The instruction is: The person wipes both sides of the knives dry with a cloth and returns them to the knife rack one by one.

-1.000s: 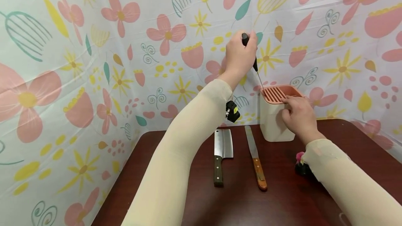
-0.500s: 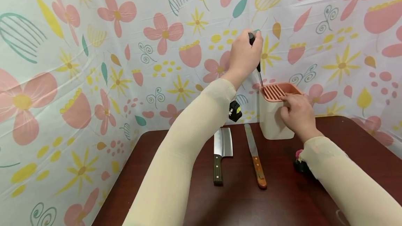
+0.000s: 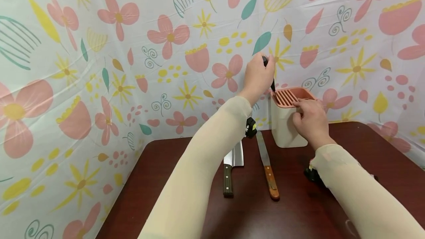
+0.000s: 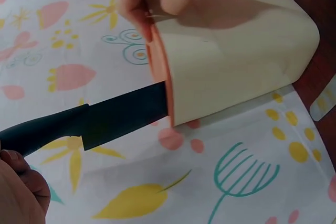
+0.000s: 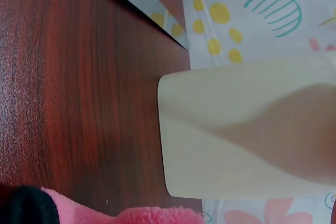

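Note:
My left hand (image 3: 259,76) grips the black handle of a kitchen knife (image 4: 126,115). In the left wrist view its dark blade runs partly into the slotted pink top of a cream knife block (image 3: 287,128); the blade's tip is hidden inside. The knife stands at the leftmost slots in the head view. My right hand (image 3: 311,123) holds the block's front rim, fingers over the pink edge and thumb against the cream wall. Only the block's wall shows large in the right wrist view.
A cleaver (image 3: 228,180) with a dark wooden handle lies on the brown table (image 3: 245,217), its blade partly behind my left sleeve. Beside it lies a long straight spatula-like blade (image 3: 271,183) with an orange-brown wooden handle. A flowered cloth (image 3: 166,65) hangs behind the table.
My left hand has come down with the knife, and the blade has slid deeper into the block's slot. My right hand stays on the rim. The head view has shifted slightly.

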A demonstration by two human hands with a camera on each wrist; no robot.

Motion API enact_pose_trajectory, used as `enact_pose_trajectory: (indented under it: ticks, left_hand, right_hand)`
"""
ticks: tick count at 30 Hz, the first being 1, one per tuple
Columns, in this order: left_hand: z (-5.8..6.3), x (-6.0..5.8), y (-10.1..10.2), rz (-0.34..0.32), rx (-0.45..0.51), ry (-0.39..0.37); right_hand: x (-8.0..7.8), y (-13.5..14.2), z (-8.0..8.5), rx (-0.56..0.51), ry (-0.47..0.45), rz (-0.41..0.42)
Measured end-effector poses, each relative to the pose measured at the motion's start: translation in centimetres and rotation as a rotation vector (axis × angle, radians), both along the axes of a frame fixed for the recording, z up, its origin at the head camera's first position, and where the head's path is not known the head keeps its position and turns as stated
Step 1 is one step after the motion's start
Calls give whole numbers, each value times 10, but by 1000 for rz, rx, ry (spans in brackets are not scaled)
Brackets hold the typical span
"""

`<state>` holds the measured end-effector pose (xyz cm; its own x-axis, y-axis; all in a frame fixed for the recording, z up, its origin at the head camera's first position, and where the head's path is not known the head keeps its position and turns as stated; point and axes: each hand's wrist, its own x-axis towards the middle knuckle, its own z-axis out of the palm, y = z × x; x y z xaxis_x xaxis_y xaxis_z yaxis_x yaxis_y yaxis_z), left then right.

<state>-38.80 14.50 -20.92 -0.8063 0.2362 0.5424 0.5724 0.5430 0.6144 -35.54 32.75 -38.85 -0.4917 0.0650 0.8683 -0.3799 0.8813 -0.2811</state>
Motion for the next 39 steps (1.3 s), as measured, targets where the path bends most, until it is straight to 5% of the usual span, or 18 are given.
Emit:
enact_pose_trajectory:
  ticks: [14, 26, 39]
  left_hand:
    - [-43, -9, 15, 9, -133, -45]
    - [-59, -19, 28, 40, 47, -54]
    - [-70, -19, 33, 68, 93, -12]
  right_hand:
    - [-11, -8, 3, -14, 21, -14]
    - [-4, -3, 1, -47, 2, -41]
    - [-15, -4, -8, -94, 103, -42]
